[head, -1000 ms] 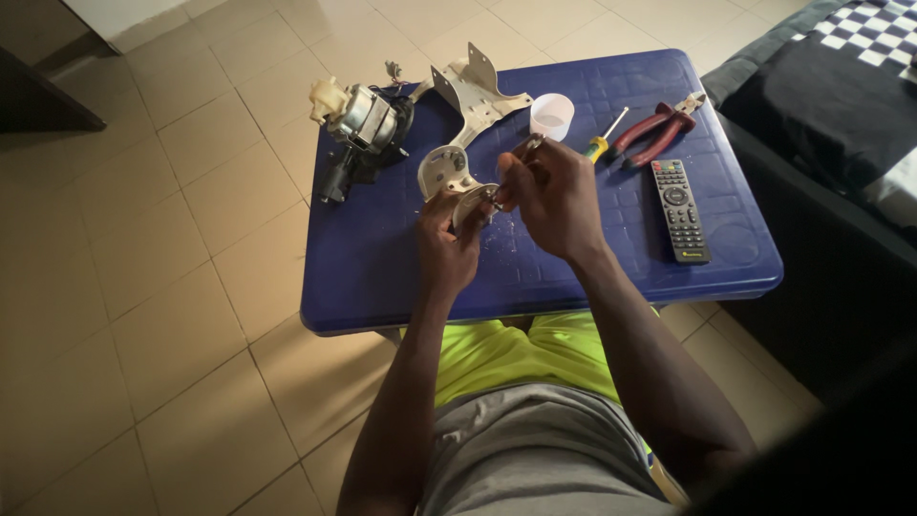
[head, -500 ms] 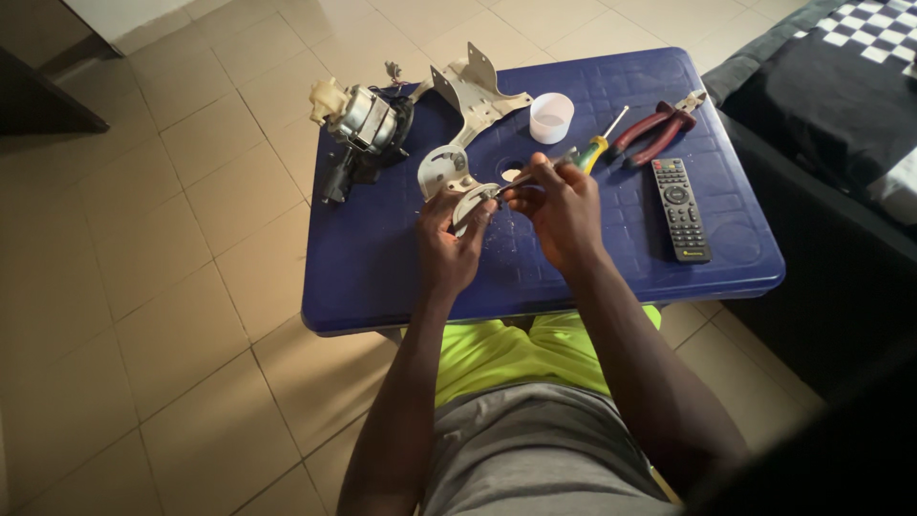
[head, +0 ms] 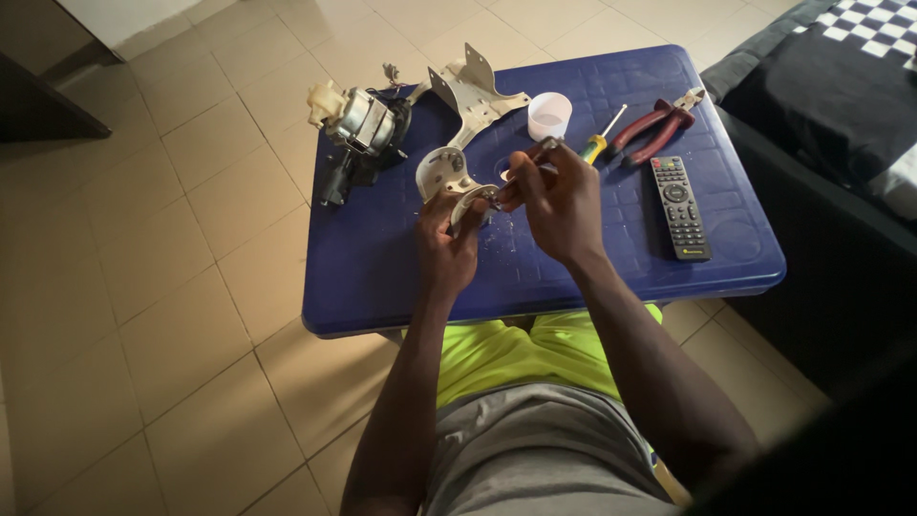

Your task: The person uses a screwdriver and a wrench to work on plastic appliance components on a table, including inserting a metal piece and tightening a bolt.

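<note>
Hands meet over the blue table — my left hand has its fingers curled shut round a small round plate, held just above the tabletop near a white housing. My right hand pinches a thin tool against that plate. Risk as I judge it: the tool could skid off and jab my left fingertips, or a loosened bit could drop among the pale crumbs on the table. The tool's tip and whatever it bears on are hidden behind my fingers. Motor, cup, screwdriver, pliers and remote lie apart.
</note>
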